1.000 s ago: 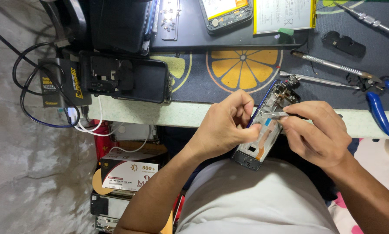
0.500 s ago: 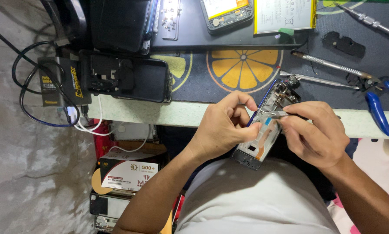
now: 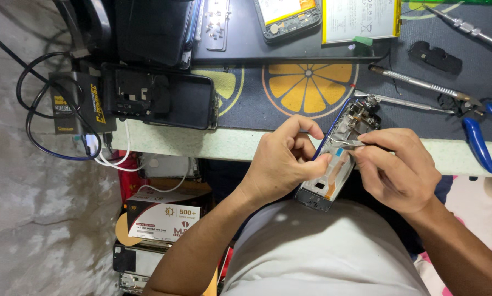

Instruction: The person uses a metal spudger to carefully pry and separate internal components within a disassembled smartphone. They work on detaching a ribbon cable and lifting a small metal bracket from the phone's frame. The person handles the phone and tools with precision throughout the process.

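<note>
left hand [image 3: 281,164] clamped on the opened phone frame [image 3: 339,156], thumb and fingers wrapped round its left edge. the frame is held tilted over the person's lap, its upper end at the front edge of the surface [image 3: 229,143]. right hand [image 3: 399,170] pinched shut on metal tweezers [image 3: 346,143], tips set against the frame's inner parts near the middle. on the surface: an orange-slice mat [image 3: 309,87], a second dismantled phone [image 3: 158,101] at left, blue-handled pliers [image 3: 476,140] at right, a screwdriver [image 3: 416,83] just above the frame. cartons [image 3: 161,219] stacked below the surface.
</note>
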